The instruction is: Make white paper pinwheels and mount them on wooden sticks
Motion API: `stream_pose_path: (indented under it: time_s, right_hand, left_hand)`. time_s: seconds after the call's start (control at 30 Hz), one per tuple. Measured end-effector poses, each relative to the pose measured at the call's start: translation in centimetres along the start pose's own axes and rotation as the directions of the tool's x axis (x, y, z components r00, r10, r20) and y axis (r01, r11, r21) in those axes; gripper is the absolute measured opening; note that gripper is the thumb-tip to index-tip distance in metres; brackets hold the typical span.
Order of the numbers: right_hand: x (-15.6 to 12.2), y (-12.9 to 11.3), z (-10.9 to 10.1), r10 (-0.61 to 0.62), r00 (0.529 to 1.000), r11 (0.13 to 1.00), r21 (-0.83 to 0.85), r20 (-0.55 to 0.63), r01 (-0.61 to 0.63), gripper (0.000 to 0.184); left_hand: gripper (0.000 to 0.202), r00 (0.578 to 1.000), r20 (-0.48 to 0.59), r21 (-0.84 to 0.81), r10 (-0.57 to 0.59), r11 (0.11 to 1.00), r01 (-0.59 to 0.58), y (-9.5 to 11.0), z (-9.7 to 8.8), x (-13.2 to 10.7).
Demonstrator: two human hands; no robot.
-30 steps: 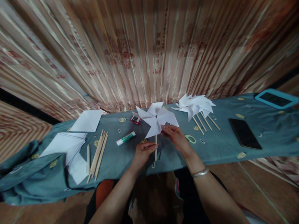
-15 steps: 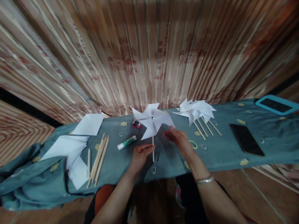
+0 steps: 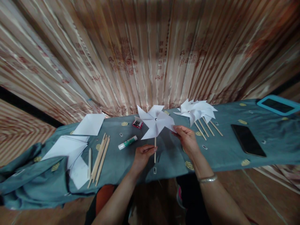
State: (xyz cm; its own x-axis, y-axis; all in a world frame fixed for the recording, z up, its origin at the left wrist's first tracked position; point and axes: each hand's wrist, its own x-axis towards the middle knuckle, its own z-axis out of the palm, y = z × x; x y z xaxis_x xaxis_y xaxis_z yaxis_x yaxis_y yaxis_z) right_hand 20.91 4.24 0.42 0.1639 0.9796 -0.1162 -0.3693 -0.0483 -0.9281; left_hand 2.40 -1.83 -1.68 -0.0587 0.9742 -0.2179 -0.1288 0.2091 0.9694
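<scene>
Nearest, your two forearms cross the table's near edge, a metal bracelet [image 3: 207,179] on the right wrist. Your left hand [image 3: 142,154] is closed on the lower part of a thin wooden stick [image 3: 155,149], thumb and fingers pinching it so that it stands nearly upright above the middle of the near edge. On top of that stick sits a white paper pinwheel [image 3: 156,121], facing you, with a small pin at its centre. Your right hand [image 3: 187,139] is drawn narrow, its fingertips gathered on the tip of the pinwheel's lower right blade.

A blue-green cloth [image 3: 222,153] covers the table and hangs bunched over its left end. Left of your left hand lies a glue stick [image 3: 127,142]. Farther left is a bundle of sticks [image 3: 99,156], with one single stick beside it. White paper sheets [image 3: 67,150] are stacked at the left end, and a folded sheet [image 3: 90,124] lies behind them toward the far edge. A small red box [image 3: 137,124] sits just behind the pinwheel's left blade.

Right of centre, along the far edge, finished pinwheels [image 3: 198,110] lie overlapping, their sticks pointing toward the near right. A dark phone [image 3: 248,140] lies flat toward the right end, and a tablet [image 3: 277,105] in a blue case lies at the far right corner. A striped curtain [image 3: 150,53] hangs behind the far edge.
</scene>
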Motion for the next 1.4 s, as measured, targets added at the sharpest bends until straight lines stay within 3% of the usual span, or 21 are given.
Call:
stream_pose_path:
  time_s: [0.43,0.8,1.0,1.4]
  right_hand:
    - [-1.7,1.5,1.7,0.022,0.978,0.990,-0.140,0.206,0.007,0.038]
    - [-2.9,1.9,3.0,0.025,0.962,0.983,-0.179,0.273,0.025,0.038]
    - [-3.5,2.0,3.7,0.028,0.929,0.975,-0.217,0.368,0.057,0.025]
    - [-3.9,2.9,5.3,0.033,0.950,0.979,-0.200,0.309,0.031,0.028]
  left_hand:
    - [0.027,0.997,-0.050,-0.026,0.059,0.998,-0.060,-0.1,0.0,0.3]
    - [0.026,0.997,-0.041,-0.033,0.058,0.998,-0.059,0.2,0.0,0.3]
    - [0.025,0.997,-0.050,-0.041,0.057,0.997,-0.059,0.4,-0.1,0.3]
    - [0.024,0.997,-0.036,-0.005,0.073,0.997,-0.073,0.3,-0.7,0.6]
